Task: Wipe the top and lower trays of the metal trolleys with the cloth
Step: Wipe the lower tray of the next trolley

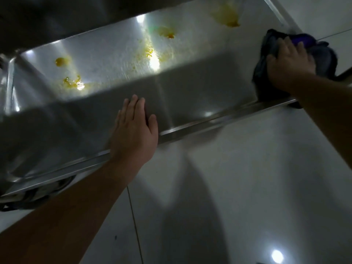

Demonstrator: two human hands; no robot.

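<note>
Head view looks down on a shiny stainless-steel trolley tray [190, 96] with a low raised rim, standing over a pale tiled floor [247, 178]. The left hand [133, 130] lies flat on the tray near its front rim, palm down, the fingers straight and pressed close together, the thumb a little apart to the right side. The forearm crosses the rim from the lower left. The right hand [289, 60] presses down on a dark grey and purple crumpled cloth [270, 80] at the right end of the tray, close to the right corner. Its fingers are stretched over the cloth and slightly spread; they do not pinch it. Part of the cloth hangs over the front rim and part reaches past the right edge. Several yellow-orange stains [61, 61] sit on the far half of the tray: two at the left, some small ones in the middle beside bright light reflections, and a bigger one near the far right corner. Under the left end of the tray a dark round part is seen, too blurred to tell. The picture is dim, with shadows of both arms on the floor.
</note>
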